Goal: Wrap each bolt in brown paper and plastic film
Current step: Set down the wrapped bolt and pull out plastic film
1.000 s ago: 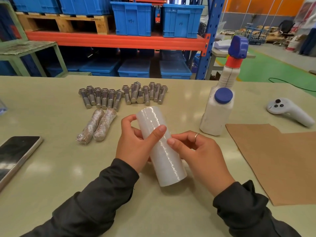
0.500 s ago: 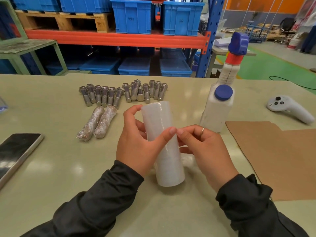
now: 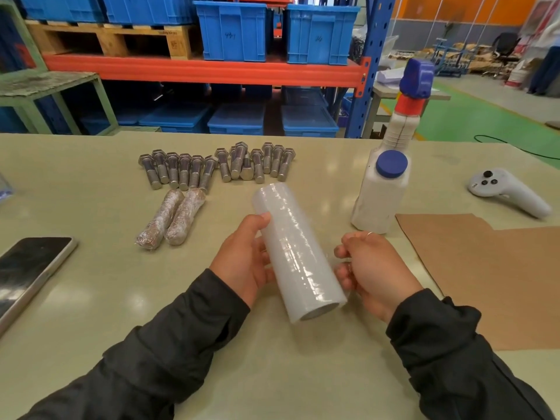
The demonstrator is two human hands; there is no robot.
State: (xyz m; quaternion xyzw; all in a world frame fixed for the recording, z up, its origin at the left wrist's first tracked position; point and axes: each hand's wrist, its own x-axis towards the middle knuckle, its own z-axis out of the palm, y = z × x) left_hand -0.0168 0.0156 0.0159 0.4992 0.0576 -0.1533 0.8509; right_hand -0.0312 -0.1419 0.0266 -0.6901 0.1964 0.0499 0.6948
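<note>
My left hand [image 3: 242, 262] grips a white roll of plastic film [image 3: 298, 253] from its left side, thumb on top, and holds it tilted above the table. My right hand [image 3: 372, 268] sits just right of the roll with its fingers curled, apparently pinching the film's loose edge; the clear film is barely visible. Several bare steel bolts [image 3: 212, 168] lie in a row at the far middle of the table. Two wrapped bolts [image 3: 172, 222] lie side by side in front of them. A sheet of brown paper [image 3: 491, 274] lies flat on the right.
A white spray bottle with blue caps [image 3: 381, 201] stands behind my right hand. A white controller [image 3: 506, 192] lies at the far right and a phone [image 3: 27, 271] at the left edge. Blue crates on racking [image 3: 230, 31] stand beyond the beige table [image 3: 91, 298].
My right hand left the roll's face, where its fingertips met my left thumb, and moved to the right side. The roll tipped down toward me, its near end now lower.
</note>
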